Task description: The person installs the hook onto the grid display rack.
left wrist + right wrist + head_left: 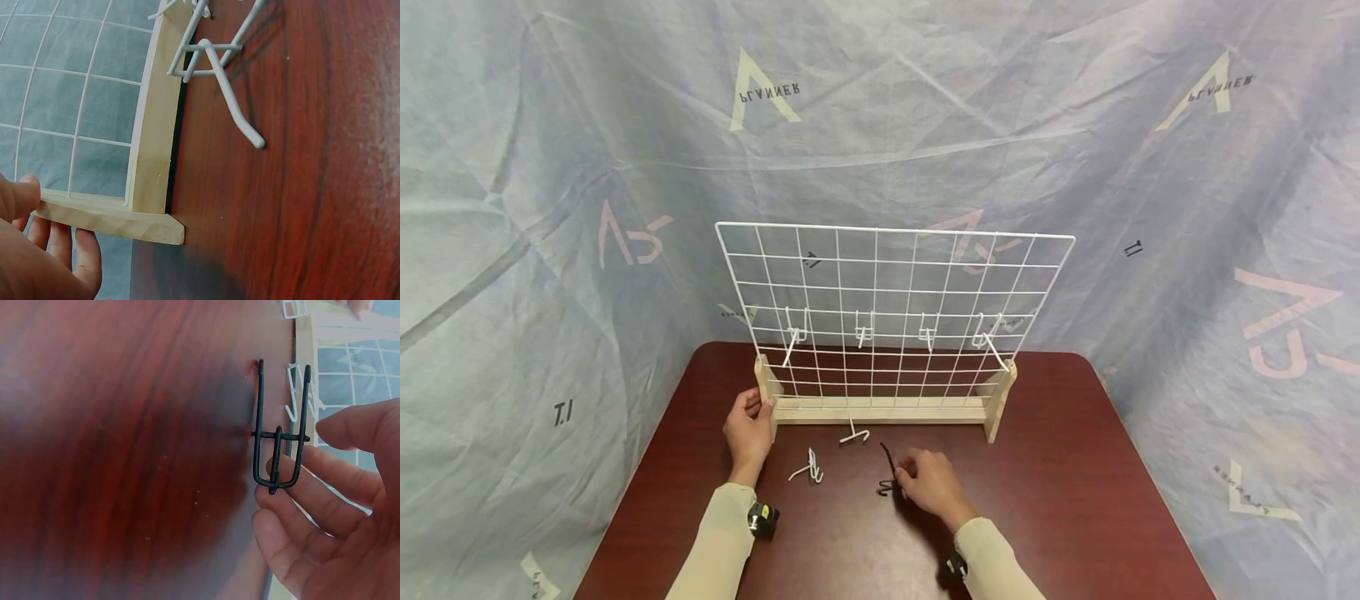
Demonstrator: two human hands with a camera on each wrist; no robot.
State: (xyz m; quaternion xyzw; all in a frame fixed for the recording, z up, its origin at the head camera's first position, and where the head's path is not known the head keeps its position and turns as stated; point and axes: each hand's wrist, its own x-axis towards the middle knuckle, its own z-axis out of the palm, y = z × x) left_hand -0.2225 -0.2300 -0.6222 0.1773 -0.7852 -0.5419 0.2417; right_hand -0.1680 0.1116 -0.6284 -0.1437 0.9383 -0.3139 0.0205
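At the left end of a white wire grid rack, my left hand grips the wooden side support, thumb on one face and fingers on the other. My right hand is over the table at a black wire hook, its fingers curled behind the hook's U-shaped end and the thumb beside one prong. In the head view the hook's long arm points up and away. Between the hands lies a white wire hook; another white hook is just before the rack's wooden base.
Several white hooks, one of them at the left, hang in a row across the grid. The rack stands on a dark red-brown table. Behind and beside it hangs grey printed sheeting.
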